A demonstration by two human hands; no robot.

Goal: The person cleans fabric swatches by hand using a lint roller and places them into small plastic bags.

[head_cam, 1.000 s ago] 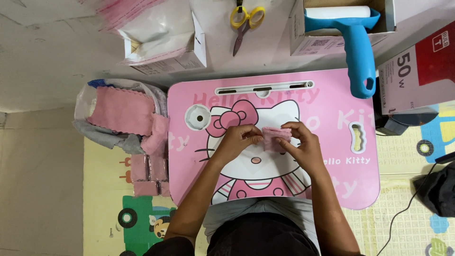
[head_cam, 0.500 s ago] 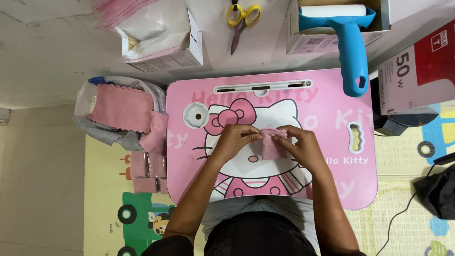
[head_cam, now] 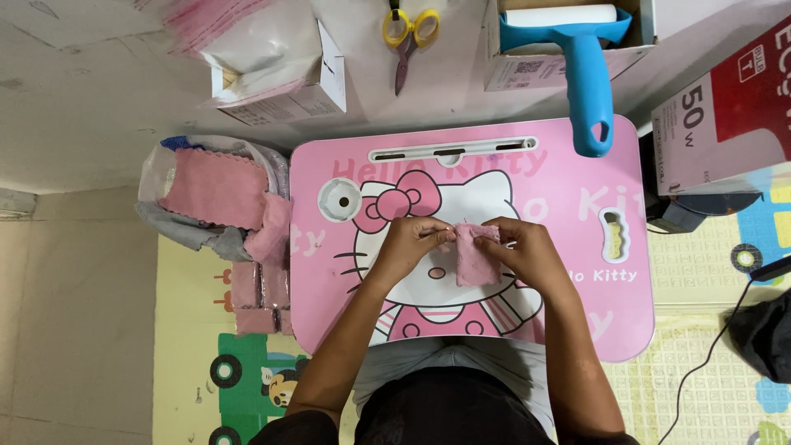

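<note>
A small pink cloth (head_cam: 475,258), folded into a narrow strip, lies on the middle of a pink cartoon-printed lap table (head_cam: 568,239). My left hand (head_cam: 414,245) pinches its upper left corner. My right hand (head_cam: 522,249) grips its upper right edge, fingers curled over the fabric. Both forearms reach up from the bottom of the view, over my lap.
A plastic bag of pink cloths (head_cam: 216,191) sits left of the table, with folded pink cloths (head_cam: 259,297) stacked below it. Beyond the table lie yellow-handled scissors (head_cam: 407,37), a blue lint roller (head_cam: 582,62) on a box, an open white box (head_cam: 276,86), and a red-and-white carton (head_cam: 725,107).
The cloth has gone from a bunched piece held between both hands to a narrower strip hanging lower on the table. Both hands stay at its top edge.
</note>
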